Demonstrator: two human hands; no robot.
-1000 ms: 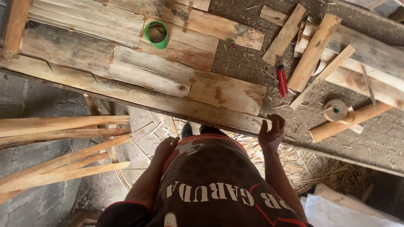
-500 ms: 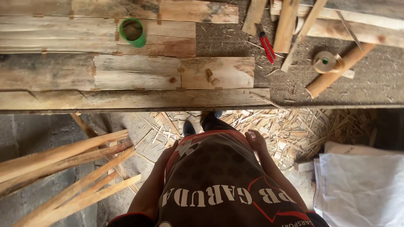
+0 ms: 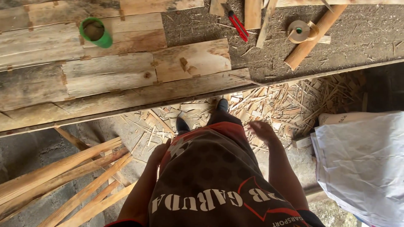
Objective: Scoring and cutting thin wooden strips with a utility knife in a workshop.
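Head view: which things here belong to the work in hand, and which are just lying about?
Nearest the empty hands:
left hand: wooden slats
right hand: wood scraps, white sack

Lying untouched on the bench:
green cup
red pliers
tape roll
round stick

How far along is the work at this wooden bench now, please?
Done: planks lie side by side on the bench; offcuts cover the floor. In hand: nothing; left hand and right hand hang empty. Left: loose slats, red pliers and tape roll lie untouched.
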